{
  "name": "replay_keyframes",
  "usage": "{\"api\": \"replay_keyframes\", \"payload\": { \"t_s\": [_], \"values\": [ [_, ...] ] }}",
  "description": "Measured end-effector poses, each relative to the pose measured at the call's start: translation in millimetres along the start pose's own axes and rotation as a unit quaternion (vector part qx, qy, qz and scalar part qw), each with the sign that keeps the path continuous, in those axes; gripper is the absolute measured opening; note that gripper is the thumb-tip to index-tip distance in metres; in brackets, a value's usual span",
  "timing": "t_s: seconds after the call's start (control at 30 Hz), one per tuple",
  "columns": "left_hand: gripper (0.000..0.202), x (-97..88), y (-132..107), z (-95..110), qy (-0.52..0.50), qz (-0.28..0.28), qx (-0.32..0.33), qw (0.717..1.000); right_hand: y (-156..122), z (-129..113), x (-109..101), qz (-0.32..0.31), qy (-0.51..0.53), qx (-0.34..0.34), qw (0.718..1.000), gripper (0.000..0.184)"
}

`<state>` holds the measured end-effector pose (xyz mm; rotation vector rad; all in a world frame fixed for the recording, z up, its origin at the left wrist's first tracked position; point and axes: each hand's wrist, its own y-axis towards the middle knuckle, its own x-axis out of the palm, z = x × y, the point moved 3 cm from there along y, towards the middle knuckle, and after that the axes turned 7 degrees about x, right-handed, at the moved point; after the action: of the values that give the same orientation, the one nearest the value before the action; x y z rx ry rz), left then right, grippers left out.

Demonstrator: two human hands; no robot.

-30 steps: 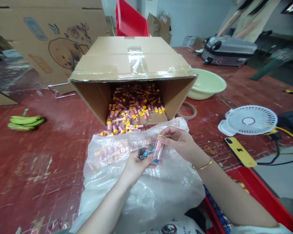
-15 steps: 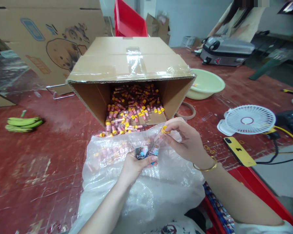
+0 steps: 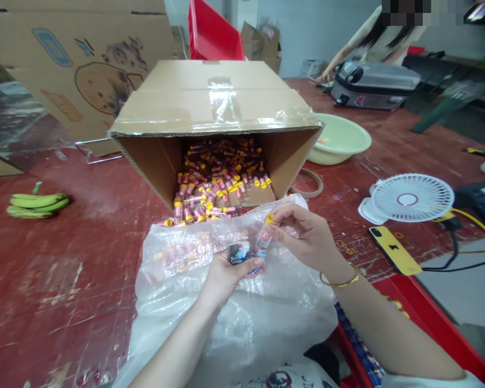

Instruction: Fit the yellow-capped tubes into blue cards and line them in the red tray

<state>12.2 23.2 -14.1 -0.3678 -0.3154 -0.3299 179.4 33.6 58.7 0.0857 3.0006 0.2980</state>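
Observation:
My left hand (image 3: 226,276) is closed on small dark printed packets (image 3: 237,253), its thumb pressed across them. Between the thumb and fingers of my right hand (image 3: 307,237) is a small clear tube (image 3: 264,234) with a yellow rim or cap at its top. The tube is tilted, and its lower end meets the printed packets; I cannot tell whether it is inside one. Under both hands lies a translucent plastic bag (image 3: 275,302), with more tubes showing through it. Ahead, a cardboard box (image 3: 178,102) on its side holds many yellow-capped tubes (image 3: 210,196).
Right of the box are a pale green basin (image 3: 347,137), a tape roll (image 3: 313,186), a white fan (image 3: 408,198) and a yellow phone (image 3: 394,250). Bananas (image 3: 38,205) lie at left. A red crate (image 3: 428,328) sits low at right. Behind a grey suitcase (image 3: 374,86) stands another person (image 3: 388,43).
The tube in my right hand has become more upright, and pink marking now shows on it. My left hand has shifted slightly right. The person behind the suitcase has moved left.

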Motion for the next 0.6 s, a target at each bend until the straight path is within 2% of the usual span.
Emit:
{"api": "replay_keyframes", "payload": {
  "t_s": [0.1,0.17,0.23,0.3,0.4,0.43,0.53,0.57,0.6],
  "values": [
    [0.032,5.5,-1,4,-0.014,-0.012,-0.014,1.000,3,13,2,-0.007,0.048,0.072,0.996,0.024],
    [0.037,9.2,-2,7,-0.054,-0.011,-0.039,0.998,3,28,4,-0.021,0.107,0.143,0.984,0.027],
    [0.042,12.8,-1,8,-0.097,-0.016,-0.066,0.993,0,40,6,-0.028,0.154,0.178,0.972,0.027],
    [0.043,16.3,1,8,-0.125,-0.027,-0.085,0.988,-7,46,8,-0.039,0.155,0.172,0.972,0.024],
    [0.039,21.2,6,8,-0.150,-0.036,-0.086,0.984,-20,42,13,-0.075,0.083,0.114,0.987,0.020],
    [0.038,22.7,7,9,-0.159,-0.032,-0.084,0.983,-25,40,15,-0.086,0.056,0.093,0.990,0.024],
    [0.035,27.7,9,12,-0.174,-0.025,-0.081,0.981,-37,37,24,-0.087,0.006,0.070,0.994,0.067],
    [0.035,29.0,9,13,-0.172,-0.026,-0.079,0.982,-39,37,27,-0.078,-0.004,0.071,0.994,0.076],
    [0.036,29.9,8,15,-0.169,-0.026,-0.074,0.982,-40,38,29,-0.062,-0.015,0.068,0.996,0.077]
  ]
}}
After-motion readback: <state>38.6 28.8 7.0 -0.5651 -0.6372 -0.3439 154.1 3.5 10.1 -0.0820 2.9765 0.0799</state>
